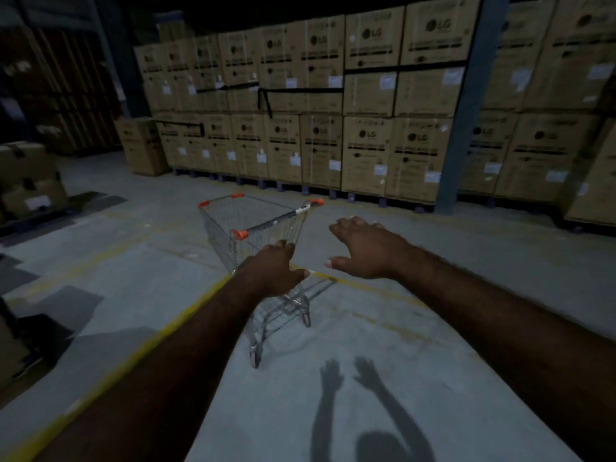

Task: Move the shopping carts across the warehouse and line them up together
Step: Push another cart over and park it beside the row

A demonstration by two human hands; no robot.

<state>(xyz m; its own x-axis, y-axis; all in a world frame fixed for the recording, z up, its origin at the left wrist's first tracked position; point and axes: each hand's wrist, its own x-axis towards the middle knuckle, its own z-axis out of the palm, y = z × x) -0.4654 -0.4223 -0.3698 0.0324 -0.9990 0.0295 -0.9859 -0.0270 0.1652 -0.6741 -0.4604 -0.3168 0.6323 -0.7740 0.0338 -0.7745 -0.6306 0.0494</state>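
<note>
- Squarely ahead of us, the shopping cart [263,221] stands alone on the concrete floor [433,295], its wire basket empty, with orange caps [240,234] on the rim corners.
- Our left hand [271,271] lies over the cart's near end at the handle [320,275], fingers loosely extended; we cannot tell whether it touches the bar.
- Our right hand [363,250] hovers just right of the basket, palm down, fingers spread, holding nothing.
- A yellow line [133,355] runs along the floor under the cart.
- Our shadow [366,411] falls on the floor nearer to us.
- Behind the cart, stacked cardboard boxes [366,155] form a wall, with a blue post [466,105] in front.
</note>
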